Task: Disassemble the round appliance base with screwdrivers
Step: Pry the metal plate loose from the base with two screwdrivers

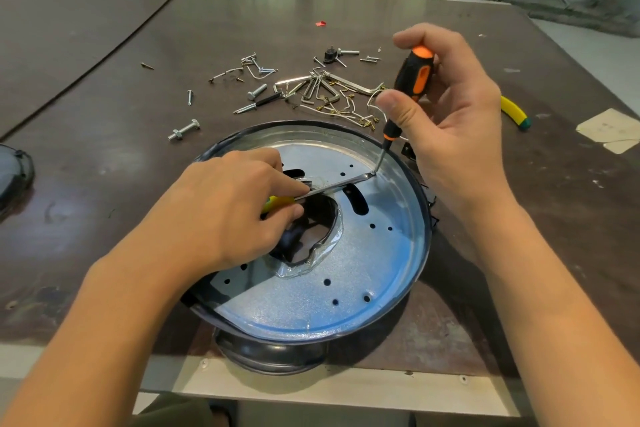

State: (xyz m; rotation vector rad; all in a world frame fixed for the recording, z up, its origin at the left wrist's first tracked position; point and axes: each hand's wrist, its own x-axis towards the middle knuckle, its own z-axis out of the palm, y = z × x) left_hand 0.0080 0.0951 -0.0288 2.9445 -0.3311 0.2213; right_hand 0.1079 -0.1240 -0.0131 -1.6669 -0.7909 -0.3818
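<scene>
The round appliance base, a shiny metal pan with a black rim and a ragged hole in its middle, sits at the table's near edge. My right hand grips a black-and-orange screwdriver, nearly upright, its tip on a screw near the pan's far right wall. My left hand rests inside the pan and pinches a thin metal tool with a yellow handle partly hidden under my fingers. The thin tool's tip reaches the same screw.
Loose bolts, screws, hex keys and wire clips lie scattered behind the pan. A yellow-and-green handled tool lies at the right, near taped paper. A dark round part sits at the left edge.
</scene>
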